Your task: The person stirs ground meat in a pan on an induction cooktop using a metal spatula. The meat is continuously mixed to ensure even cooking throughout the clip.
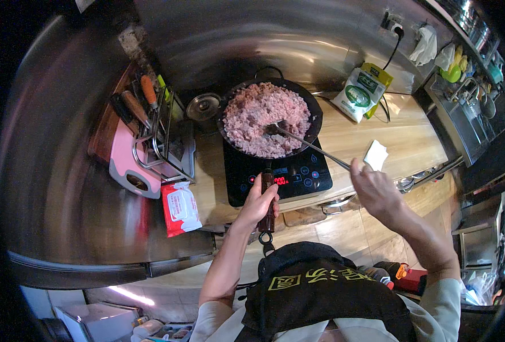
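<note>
A dark wok (316, 122) sits on a black induction cooktop (239, 179) whose red display is lit. Pinkish minced meat (265, 111) fills the wok, browner towards the far left. My left hand (259, 201) is closed around the wok's brown wooden handle (268, 224). In my right hand (374, 188) is the long metal shaft of a cooking spatula (321, 150). The spatula's head is partly sunk in the middle of the meat. Right of the wok, a crumpled white tissue (375, 154) lies just beyond my right hand.
Left of the cooktop stand a metal knife rack (154, 149), a pink cutting board (124, 160), a glass pot lid (203, 106) and a red-and-white wipes packet (180, 209). White and yellow-green food bags (359, 94) lean near the back wall. A black power cord (392, 53) hangs from the socket.
</note>
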`<move>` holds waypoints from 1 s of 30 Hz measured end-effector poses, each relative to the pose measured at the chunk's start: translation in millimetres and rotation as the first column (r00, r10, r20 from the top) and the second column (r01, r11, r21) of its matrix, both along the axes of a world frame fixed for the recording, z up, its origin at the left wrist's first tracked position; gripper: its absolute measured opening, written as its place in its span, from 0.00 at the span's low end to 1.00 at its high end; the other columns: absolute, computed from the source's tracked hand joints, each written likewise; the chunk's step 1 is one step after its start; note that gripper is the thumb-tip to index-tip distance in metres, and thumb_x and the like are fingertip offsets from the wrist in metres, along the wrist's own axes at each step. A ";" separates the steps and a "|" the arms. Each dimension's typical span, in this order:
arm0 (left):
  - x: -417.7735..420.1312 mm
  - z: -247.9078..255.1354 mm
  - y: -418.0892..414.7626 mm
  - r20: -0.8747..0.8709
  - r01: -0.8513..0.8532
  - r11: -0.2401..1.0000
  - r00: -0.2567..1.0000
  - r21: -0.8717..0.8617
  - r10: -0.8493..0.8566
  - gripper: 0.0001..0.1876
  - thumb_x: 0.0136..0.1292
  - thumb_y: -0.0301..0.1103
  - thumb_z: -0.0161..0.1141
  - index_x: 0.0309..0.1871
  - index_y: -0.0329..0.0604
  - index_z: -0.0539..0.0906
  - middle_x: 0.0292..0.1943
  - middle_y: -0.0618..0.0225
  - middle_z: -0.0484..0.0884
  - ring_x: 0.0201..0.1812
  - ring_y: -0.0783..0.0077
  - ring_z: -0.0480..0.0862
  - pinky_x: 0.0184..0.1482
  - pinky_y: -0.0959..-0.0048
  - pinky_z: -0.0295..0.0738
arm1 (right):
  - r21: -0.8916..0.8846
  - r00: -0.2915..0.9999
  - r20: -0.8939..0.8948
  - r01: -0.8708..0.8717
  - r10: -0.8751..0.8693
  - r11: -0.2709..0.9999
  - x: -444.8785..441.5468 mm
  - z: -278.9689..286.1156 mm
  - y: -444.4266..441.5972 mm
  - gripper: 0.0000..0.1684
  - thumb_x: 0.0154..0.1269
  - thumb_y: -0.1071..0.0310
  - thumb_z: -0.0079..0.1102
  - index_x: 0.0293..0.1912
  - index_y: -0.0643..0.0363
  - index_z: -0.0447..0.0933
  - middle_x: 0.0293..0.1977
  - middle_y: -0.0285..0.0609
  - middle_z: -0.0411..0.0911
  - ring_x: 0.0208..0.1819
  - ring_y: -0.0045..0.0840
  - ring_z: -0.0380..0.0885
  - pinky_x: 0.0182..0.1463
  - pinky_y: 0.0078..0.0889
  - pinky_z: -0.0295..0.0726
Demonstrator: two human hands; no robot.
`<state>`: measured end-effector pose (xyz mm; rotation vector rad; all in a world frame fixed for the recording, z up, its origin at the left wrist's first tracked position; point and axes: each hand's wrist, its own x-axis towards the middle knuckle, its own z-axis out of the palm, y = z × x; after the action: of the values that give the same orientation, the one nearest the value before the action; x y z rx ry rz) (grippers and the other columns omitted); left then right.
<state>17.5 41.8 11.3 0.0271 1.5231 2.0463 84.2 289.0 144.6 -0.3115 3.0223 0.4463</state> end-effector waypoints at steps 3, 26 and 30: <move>-1.8 0.5 0.6 -0.008 -0.007 1.000 1.000 0.005 0.007 0.13 0.67 0.35 0.52 0.50 0.47 0.64 0.26 0.69 0.70 0.19 0.78 0.73 0.19 0.76 0.72 | -0.128 0.998 0.029 0.066 -0.062 0.990 -15.8 -32.6 3.4 0.18 0.61 0.73 0.46 0.51 0.70 0.65 0.28 0.54 0.78 0.28 0.42 0.81 0.30 0.39 0.81; -0.5 2.1 2.0 0.006 0.004 1.000 1.000 0.023 -0.004 0.14 0.66 0.33 0.52 0.51 0.47 0.62 0.27 0.67 0.69 0.19 0.77 0.72 0.20 0.74 0.73 | -0.120 0.998 0.058 -0.010 0.017 0.993 -5.4 -41.6 -18.9 0.23 0.60 0.73 0.45 0.54 0.75 0.60 0.25 0.56 0.77 0.26 0.43 0.80 0.27 0.40 0.80; -2.5 -5.1 -2.8 0.006 0.003 0.998 1.000 0.057 -0.003 0.15 0.66 0.34 0.53 0.52 0.47 0.63 0.27 0.68 0.70 0.18 0.77 0.73 0.19 0.73 0.73 | -0.330 0.986 0.164 0.063 -0.009 0.942 -12.5 -47.3 -20.0 0.20 0.59 0.75 0.44 0.51 0.72 0.61 0.25 0.59 0.76 0.29 0.50 0.78 0.31 0.47 0.78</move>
<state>15.0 38.9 6.2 0.0451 1.4602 2.0848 71.6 269.1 97.3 -0.2932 2.9271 -0.0976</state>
